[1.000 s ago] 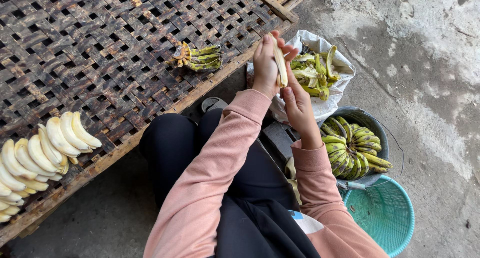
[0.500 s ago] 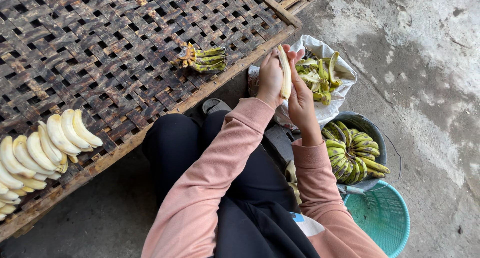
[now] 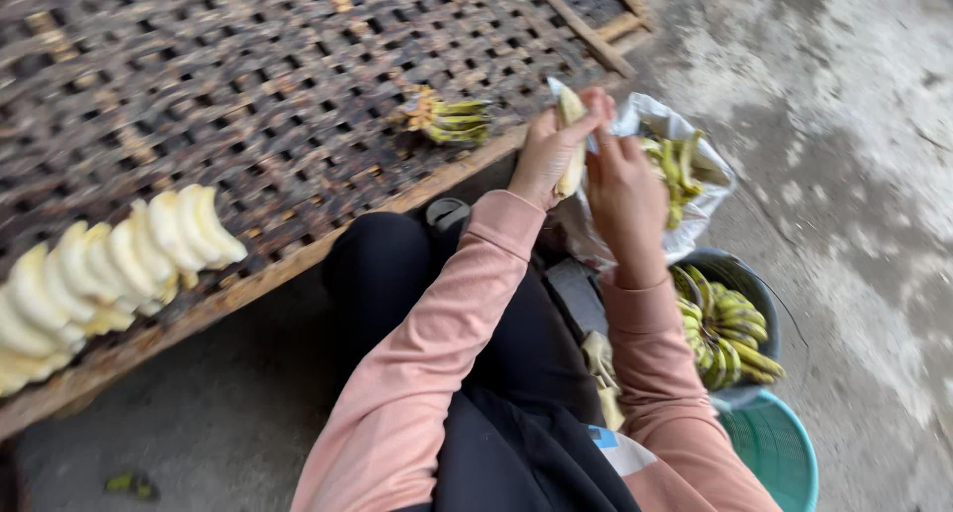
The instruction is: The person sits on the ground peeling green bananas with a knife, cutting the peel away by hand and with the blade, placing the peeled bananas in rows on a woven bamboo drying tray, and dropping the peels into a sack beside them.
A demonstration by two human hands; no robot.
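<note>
My left hand is closed around a pale peeled banana, held upright above the edge of the woven rack. My right hand is beside it, fingertips touching the banana's upper part. Both arms wear pink sleeves. Behind the hands lies a white sack with green banana peels. A row of peeled bananas lies on the rack at the left. A small green banana bunch rests on the rack near my hands.
A dark bucket full of green bananas stands at my right, with a green plastic basket below it. The concrete floor spreads to the right. My dark-clad knees are under the arms.
The view has shifted and blurred. Both hands still work the same banana, now held a little further right, over the sack.
</note>
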